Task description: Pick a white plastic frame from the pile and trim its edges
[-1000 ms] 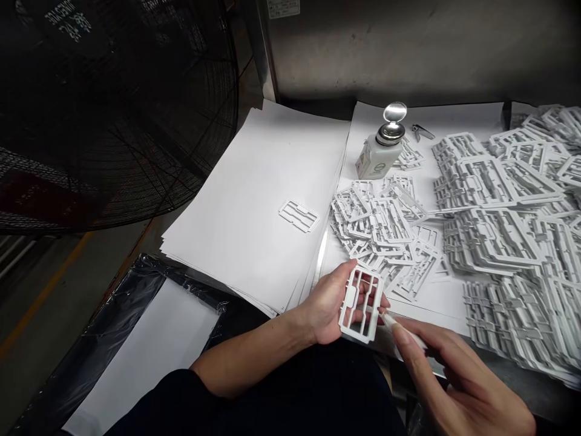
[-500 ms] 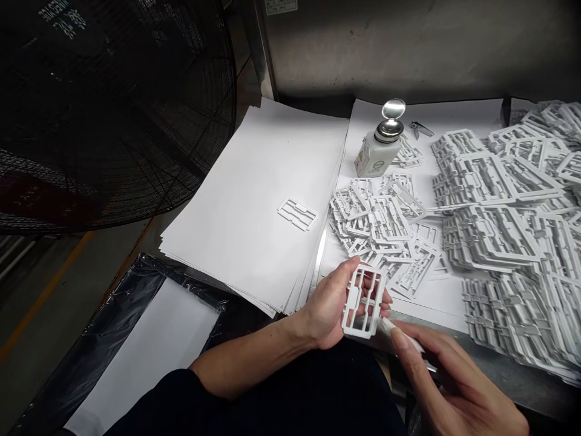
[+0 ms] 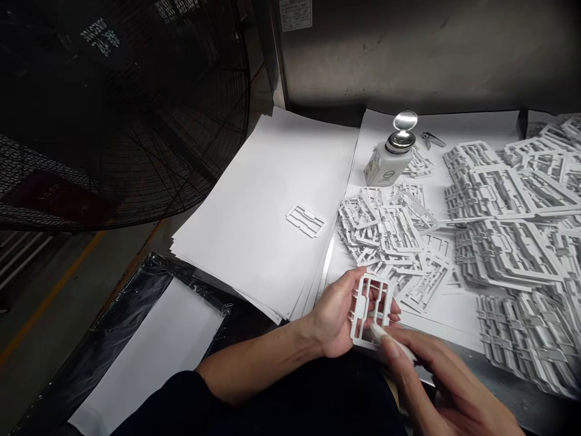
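1. fingers of the left hand (image 3: 333, 312) clamp a white plastic frame (image 3: 371, 309) upright above the table edge (image 3: 499, 387).
2. right hand (image 3: 436, 381) fingers pinch a white swab (image 3: 389, 340), tip touching the frame's lower bar.
3. step in hand looks like wiping; the next move calls for light strokes along each bar.

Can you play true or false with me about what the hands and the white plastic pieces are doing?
1. The left hand holds a white plastic frame. True.
2. The right hand is empty. False: its fingers hold a thin white stick whose tip touches the frame.
3. The white bottle has its round metal lid flipped up. True.
4. A single frame lies alone on the stack of white paper. True.
5. The big black fan stands on the right. False: it is on the left.
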A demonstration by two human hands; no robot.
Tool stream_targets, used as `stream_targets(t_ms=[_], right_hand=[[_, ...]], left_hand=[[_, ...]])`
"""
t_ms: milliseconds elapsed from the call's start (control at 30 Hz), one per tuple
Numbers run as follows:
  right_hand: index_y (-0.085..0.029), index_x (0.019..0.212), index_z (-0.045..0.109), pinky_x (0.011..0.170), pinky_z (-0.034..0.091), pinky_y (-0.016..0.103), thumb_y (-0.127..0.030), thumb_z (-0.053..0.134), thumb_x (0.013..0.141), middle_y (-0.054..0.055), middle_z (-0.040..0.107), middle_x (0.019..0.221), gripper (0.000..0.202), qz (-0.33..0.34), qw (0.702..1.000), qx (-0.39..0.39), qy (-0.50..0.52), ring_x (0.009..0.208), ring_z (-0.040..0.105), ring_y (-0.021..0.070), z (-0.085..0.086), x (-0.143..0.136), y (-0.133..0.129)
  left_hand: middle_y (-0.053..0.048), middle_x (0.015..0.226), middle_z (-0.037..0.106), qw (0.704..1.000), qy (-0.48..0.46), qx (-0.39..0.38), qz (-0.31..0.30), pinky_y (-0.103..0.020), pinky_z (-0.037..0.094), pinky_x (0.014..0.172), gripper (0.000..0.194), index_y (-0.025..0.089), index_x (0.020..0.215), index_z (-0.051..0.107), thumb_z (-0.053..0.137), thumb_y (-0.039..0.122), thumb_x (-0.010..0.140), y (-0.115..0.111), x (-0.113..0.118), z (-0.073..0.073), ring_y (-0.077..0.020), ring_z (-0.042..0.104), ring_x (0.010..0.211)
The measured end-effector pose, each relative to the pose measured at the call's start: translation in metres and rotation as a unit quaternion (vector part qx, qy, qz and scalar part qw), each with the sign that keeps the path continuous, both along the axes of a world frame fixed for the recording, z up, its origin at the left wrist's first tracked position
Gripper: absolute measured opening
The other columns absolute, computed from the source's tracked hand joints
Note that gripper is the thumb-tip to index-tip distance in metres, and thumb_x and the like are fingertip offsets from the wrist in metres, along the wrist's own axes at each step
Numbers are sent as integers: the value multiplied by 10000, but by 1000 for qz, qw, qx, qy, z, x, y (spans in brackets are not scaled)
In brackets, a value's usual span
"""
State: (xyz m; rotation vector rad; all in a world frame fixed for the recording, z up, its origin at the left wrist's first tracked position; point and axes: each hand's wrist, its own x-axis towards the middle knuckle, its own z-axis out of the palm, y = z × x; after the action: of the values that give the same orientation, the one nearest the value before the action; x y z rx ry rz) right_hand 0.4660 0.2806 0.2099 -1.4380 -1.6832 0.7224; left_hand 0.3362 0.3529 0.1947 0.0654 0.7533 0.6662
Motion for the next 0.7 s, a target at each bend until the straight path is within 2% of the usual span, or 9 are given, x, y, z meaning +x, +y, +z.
stream_targets(t_ms=[200, 333, 367, 433, 500, 533, 567, 633, 700], right_hand=[[-217, 1048, 617, 802, 493, 262, -188, 565, 872, 40, 638, 958, 185, 59, 997, 52, -24, 864, 620, 167, -1, -17, 17], [-212, 1065, 615, 764, 513, 233, -195, 572, 862, 41, 650, 953, 208, 105, 993, 41, -46, 830, 635, 162, -9, -4, 8], [-218, 1026, 635, 707, 520, 204, -245, 591, 853, 30, 662, 914, 181, 76, 995, 16, -59, 779, 644, 154, -11, 5, 6], [-223, 921, 671, 547, 505, 152, -388, 631, 811, 7, 677, 778, 202, -55, 993, -68, -76, 639, 647, 138, -16, 23, 3], [-205, 864, 683, 452, 473, 140, -522, 664, 730, 9, 665, 661, 345, -199, 960, -195, -38, 569, 645, 149, -20, 38, 7], [-189, 880, 682, 444, 468, 146, -569, 673, 689, 17, 655, 626, 425, -242, 934, -262, 3, 574, 647, 164, -22, 42, 11], [-170, 915, 675, 441, 463, 159, -603, 678, 656, 24, 644, 601, 504, -254, 910, -324, 49, 572, 642, 173, -24, 43, 17], [-140, 992, 649, 406, 423, 182, -632, 678, 623, 20, 608, 542, 615, -223, 877, -407, 125, 500, 587, 161, -27, 37, 29], [-136, 991, 636, 356, 335, 179, -630, 677, 626, 2, 568, 489, 615, -192, 866, -436, 150, 401, 475, 118, -29, 26, 40]], left_hand=[[-75, 718, 610, 999, -25, -20, 14, -248, 449, 619, 469, 116, 785, 602, 308, 463, 897, -1, -1, 4, -148, 585, 630], [-91, 767, 610, 999, 18, 14, 38, -283, 479, 672, 494, 101, 795, 596, 311, 489, 908, 5, -8, 2, -161, 604, 656], [-93, 776, 608, 998, 37, 26, 43, -296, 487, 673, 508, 96, 809, 601, 322, 510, 902, 7, -11, 2, -164, 602, 654], [-92, 779, 601, 996, 54, 55, 48, -320, 500, 657, 572, 92, 843, 608, 335, 594, 871, 11, -16, 0, -168, 594, 644], [-76, 765, 589, 994, 58, 84, 36, -311, 500, 621, 612, 99, 882, 611, 377, 662, 821, 12, -19, 0, -152, 575, 612], [-63, 748, 580, 992, 68, 101, 22, -290, 491, 602, 588, 103, 896, 611, 433, 655, 802, 11, -19, 0, -136, 562, 595], [-51, 738, 573, 989, 85, 118, 7, -264, 480, 590, 530, 106, 906, 612, 511, 612, 787, 10, -19, 0, -122, 553, 592], [-42, 771, 573, 980, 141, 143, -9, -221, 463, 595, 380, 113, 919, 615, 655, 451, 750, 7, -15, 1, -113, 559, 659], [-48, 849, 582, 970, 190, 154, -8, -205, 459, 625, 298, 120, 929, 616, 704, 316, 723, 3, -11, 0, -128, 570, 777]])
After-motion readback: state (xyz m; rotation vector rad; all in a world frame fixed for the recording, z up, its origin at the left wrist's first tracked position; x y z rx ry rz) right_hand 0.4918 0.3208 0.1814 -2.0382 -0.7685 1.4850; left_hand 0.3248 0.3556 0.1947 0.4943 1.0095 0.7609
